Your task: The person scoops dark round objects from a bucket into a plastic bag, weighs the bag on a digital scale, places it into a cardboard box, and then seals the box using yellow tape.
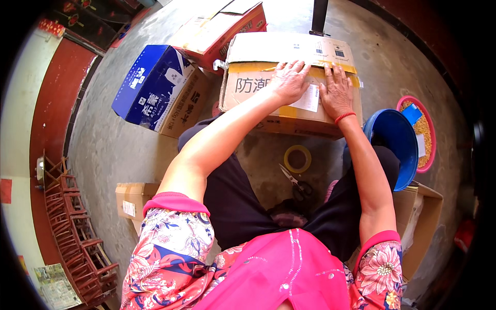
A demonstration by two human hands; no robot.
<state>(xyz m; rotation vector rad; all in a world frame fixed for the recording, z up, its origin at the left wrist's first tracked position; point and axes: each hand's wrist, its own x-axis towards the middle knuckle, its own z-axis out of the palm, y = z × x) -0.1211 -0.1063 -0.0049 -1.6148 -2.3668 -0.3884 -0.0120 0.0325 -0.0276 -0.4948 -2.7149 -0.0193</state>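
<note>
In front of me stands a large cardboard box [252,71] with printed characters, a white paper label [311,99] and a flap along its far side. Shiny yellowish packing tape [248,68] runs across the top beside the flap's edge. My left hand [291,82] rests flat on the top, its fingertips at this tape. To its right, my right hand [337,93] presses on the box too, thumb apart from the fingers. Neither hand holds anything. On the floor between my legs lie a roll of packing tape [286,159] and dark-handled scissors [293,180], blades partly open.
A blue printed box [141,87] and a red box [244,25] stand to the left. At right are a blue bucket [403,135] and a pink basin [434,143] of yellow grain. Smaller cartons [133,199] flank me. A dark post [319,17] rises behind the box.
</note>
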